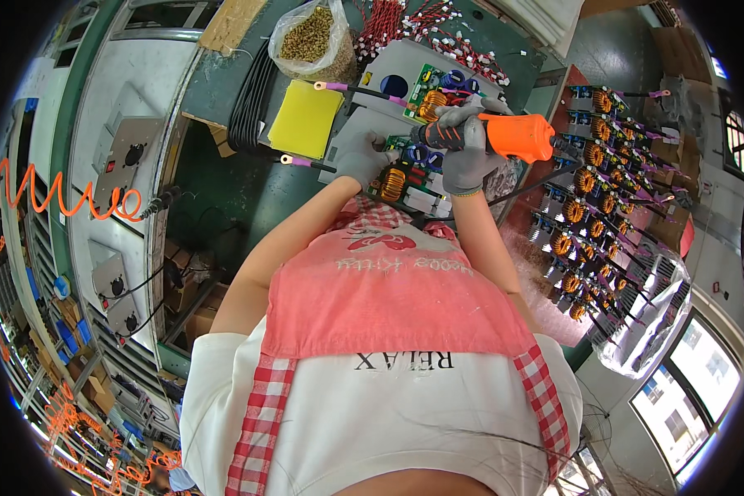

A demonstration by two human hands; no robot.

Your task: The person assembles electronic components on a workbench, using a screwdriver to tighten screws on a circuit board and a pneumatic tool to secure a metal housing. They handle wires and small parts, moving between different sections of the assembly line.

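My right hand (469,153), in a grey glove, is wrapped round an orange and black power screwdriver (517,137). The tool lies sideways, its dark front end pointing left over the circuit boards. My left hand (360,159), gloved too, has its fingers curled at the left edge of the nearer green circuit board (395,183), which carries a copper-wound coil and blue capacitors. Behind it, a second circuit board (431,101) of the same kind lies on a grey plate (393,66). Black cables with ring terminals (287,160) stick out leftward. The tool's tip is hard to make out.
Left of the boards sit a yellow stack of sheets (305,120) and a bundle of black cables (250,103). Farther back are a bag of small brass-coloured parts (307,41) and red-white wires (380,25). Several finished-looking circuit boards (593,178) stand in rows at right.
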